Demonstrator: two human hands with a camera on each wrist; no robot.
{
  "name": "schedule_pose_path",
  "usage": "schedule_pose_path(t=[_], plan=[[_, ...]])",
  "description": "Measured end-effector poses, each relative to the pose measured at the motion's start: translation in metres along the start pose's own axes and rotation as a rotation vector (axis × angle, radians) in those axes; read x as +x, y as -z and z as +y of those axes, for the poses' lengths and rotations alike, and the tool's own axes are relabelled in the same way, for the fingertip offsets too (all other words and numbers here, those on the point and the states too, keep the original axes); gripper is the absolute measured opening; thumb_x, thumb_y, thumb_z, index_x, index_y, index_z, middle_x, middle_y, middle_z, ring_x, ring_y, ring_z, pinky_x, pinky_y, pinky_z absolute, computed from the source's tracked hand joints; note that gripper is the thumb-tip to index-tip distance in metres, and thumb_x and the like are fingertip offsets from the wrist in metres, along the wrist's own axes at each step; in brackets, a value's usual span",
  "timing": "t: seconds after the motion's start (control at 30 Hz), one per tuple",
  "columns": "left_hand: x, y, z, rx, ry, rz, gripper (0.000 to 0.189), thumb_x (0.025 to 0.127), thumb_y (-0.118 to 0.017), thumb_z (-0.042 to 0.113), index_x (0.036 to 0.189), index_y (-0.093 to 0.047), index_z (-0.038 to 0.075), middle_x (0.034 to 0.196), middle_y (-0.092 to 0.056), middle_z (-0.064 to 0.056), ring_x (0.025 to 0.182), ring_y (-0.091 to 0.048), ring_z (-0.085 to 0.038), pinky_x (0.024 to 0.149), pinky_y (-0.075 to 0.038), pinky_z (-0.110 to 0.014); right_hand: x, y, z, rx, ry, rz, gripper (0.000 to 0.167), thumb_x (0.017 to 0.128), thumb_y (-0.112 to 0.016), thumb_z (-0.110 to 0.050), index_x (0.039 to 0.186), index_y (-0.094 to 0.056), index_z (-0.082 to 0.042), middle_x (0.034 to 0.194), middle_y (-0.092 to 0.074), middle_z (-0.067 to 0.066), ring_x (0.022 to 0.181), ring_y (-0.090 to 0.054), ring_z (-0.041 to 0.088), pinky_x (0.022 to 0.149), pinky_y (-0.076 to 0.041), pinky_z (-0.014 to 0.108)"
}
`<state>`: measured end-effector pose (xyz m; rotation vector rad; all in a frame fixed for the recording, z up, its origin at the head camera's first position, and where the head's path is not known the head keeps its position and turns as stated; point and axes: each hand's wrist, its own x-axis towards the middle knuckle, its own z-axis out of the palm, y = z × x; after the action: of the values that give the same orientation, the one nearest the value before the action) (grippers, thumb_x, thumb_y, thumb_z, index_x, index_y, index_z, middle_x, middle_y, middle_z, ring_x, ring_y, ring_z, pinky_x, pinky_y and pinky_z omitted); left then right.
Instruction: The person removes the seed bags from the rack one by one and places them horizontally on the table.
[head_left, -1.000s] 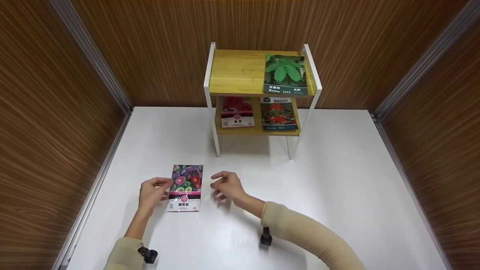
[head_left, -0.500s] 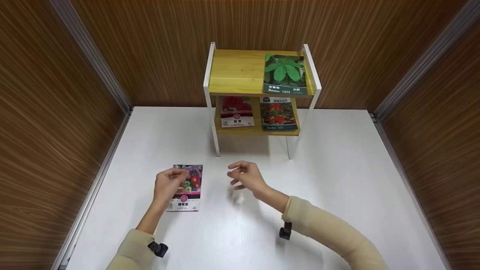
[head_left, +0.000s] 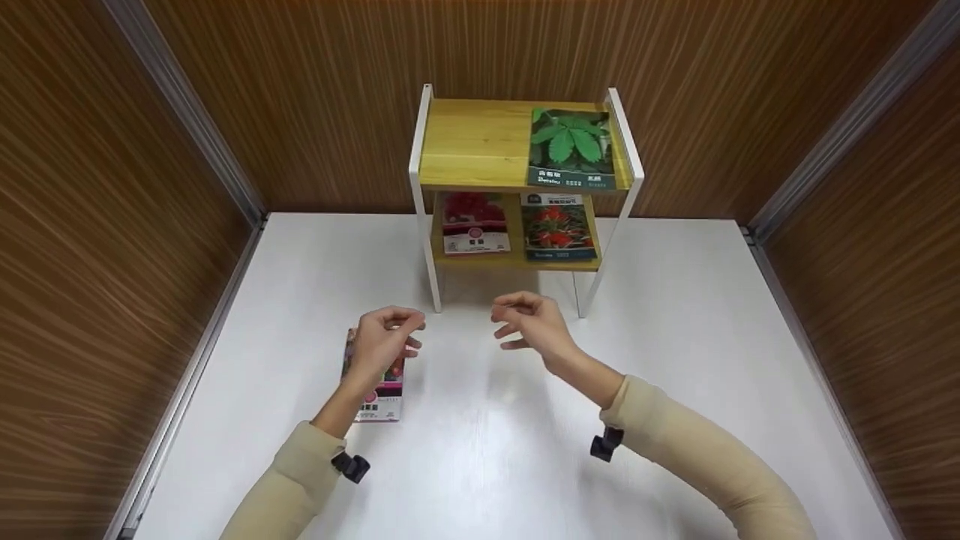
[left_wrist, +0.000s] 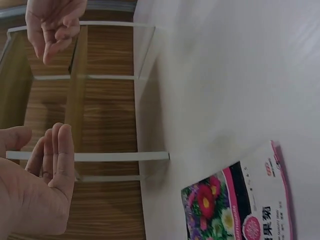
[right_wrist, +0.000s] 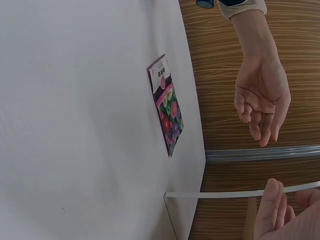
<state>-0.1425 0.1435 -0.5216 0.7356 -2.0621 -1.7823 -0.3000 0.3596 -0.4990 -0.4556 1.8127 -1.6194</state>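
Note:
My left hand (head_left: 381, 343) hovers above the white table, holding nothing, its fingers loosely bent. Beneath it lies a flower seed packet (head_left: 386, 409), its upper part largely hidden by the hand in the head view. The left wrist view shows that packet (left_wrist: 240, 205) flat on the table, apart from the hand, with pink, red and white blooms printed on it. To the right, my right hand (head_left: 536, 326) is also raised, with bent fingers and nothing in them. Both hands are in front of a small two-tier shelf (head_left: 472, 142) with wooden boards and a white frame.
A green-leaf packet (head_left: 571, 146) lies on the right of the top board. On the lower board are a dark pink flower packet (head_left: 476, 225) and a red flower packet (head_left: 559, 229). Wood-grain walls (head_left: 315, 90) enclose the white table (head_left: 675, 360) at the back and sides.
Both hands have moved up and to the right, towards the shelf. The left hand has left the edge of the flower seed packet, which stays where it was on the table.

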Motion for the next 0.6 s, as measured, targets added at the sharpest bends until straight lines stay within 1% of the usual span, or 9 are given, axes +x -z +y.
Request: schedule_pose_path(t=[0.07, 0.13, 0.17, 0.3, 0.37, 0.43, 0.47, 0.6], plan=[[0.002, -0.007, 0.007, -0.028, -0.015, -0.024, 0.024, 0.101, -0.072, 0.021, 0.113, -0.076, 0.0, 0.108, -0.078, -0.021, 0.069, -0.074, -0.016, 0.067, -0.068, -0.032, -0.002, 0.007, -0.007, 0.005, 0.009, 0.007, 0.03, 0.102, -0.07, -0.021, 0.125, -0.069, -0.001, 0.102, -0.077, 0.008, 0.076, -0.075, 0.014, 0.066, -0.068, 0.029], [0.005, -0.013, 0.015, -0.054, -0.023, -0.042, 0.026, 0.101, -0.072, 0.021, 0.113, -0.075, -0.001, 0.107, -0.078, -0.021, 0.069, -0.073, -0.016, 0.065, -0.067, -0.029, -0.004, 0.014, -0.015, 0.015, 0.017, 0.019, 0.028, 0.102, -0.069, -0.021, 0.124, -0.069, -0.002, 0.101, -0.077, 0.006, 0.075, -0.075, 0.014, 0.066, -0.068, 0.029], [0.007, -0.017, 0.019, -0.065, -0.029, -0.049, 0.026, 0.101, -0.072, 0.022, 0.113, -0.075, -0.001, 0.107, -0.078, -0.02, 0.069, -0.074, -0.017, 0.064, -0.067, -0.028, -0.006, 0.018, -0.018, 0.02, 0.024, 0.025, 0.029, 0.103, -0.069, -0.021, 0.124, -0.069, -0.002, 0.098, -0.077, 0.003, 0.075, -0.075, 0.013, 0.066, -0.068, 0.029], [0.013, -0.029, 0.036, -0.097, -0.061, -0.074, 0.025, 0.101, -0.072, 0.023, 0.11, -0.076, 0.0, 0.099, -0.079, -0.012, 0.068, -0.073, -0.018, 0.062, -0.066, -0.026, -0.01, 0.033, -0.031, 0.041, 0.051, 0.044, 0.032, 0.103, -0.068, -0.021, 0.127, -0.067, 0.0, 0.092, -0.076, -0.001, 0.074, -0.075, 0.013, 0.067, -0.068, 0.029], [0.017, -0.033, 0.046, -0.104, -0.09, -0.082, 0.025, 0.101, -0.072, 0.022, 0.109, -0.076, -0.001, 0.096, -0.079, -0.008, 0.066, -0.072, -0.017, 0.061, -0.066, -0.026, -0.012, 0.041, -0.037, 0.055, 0.058, 0.053, 0.031, 0.104, -0.067, -0.021, 0.127, -0.067, 0.0, 0.091, -0.076, -0.002, 0.074, -0.075, 0.012, 0.067, -0.068, 0.029], [0.019, -0.036, 0.056, -0.111, -0.118, -0.089, 0.025, 0.101, -0.072, 0.021, 0.109, -0.076, -0.002, 0.094, -0.079, -0.007, 0.065, -0.071, -0.015, 0.061, -0.065, -0.026, -0.013, 0.047, -0.043, 0.067, 0.064, 0.066, 0.029, 0.105, -0.066, -0.021, 0.125, -0.067, -0.001, 0.093, -0.076, -0.001, 0.074, -0.074, 0.012, 0.068, -0.068, 0.029], [0.02, -0.037, 0.061, -0.114, -0.134, -0.09, 0.025, 0.101, -0.072, 0.021, 0.109, -0.076, -0.002, 0.094, -0.079, -0.008, 0.064, -0.071, -0.015, 0.061, -0.065, -0.026, -0.013, 0.051, -0.045, 0.071, 0.069, 0.069, 0.029, 0.105, -0.066, -0.022, 0.125, -0.067, -0.002, 0.094, -0.076, -0.001, 0.074, -0.075, 0.012, 0.068, -0.068, 0.029], [0.025, -0.044, 0.08, -0.131, -0.191, -0.1, 0.024, 0.101, -0.072, 0.02, 0.111, -0.076, -0.002, 0.098, -0.078, -0.018, 0.063, -0.072, -0.015, 0.061, -0.065, -0.026, -0.013, 0.062, -0.054, 0.086, 0.082, 0.088, 0.03, 0.106, -0.064, -0.024, 0.127, -0.065, -0.002, 0.097, -0.077, -0.001, 0.075, -0.075, 0.011, 0.069, -0.068, 0.029]])
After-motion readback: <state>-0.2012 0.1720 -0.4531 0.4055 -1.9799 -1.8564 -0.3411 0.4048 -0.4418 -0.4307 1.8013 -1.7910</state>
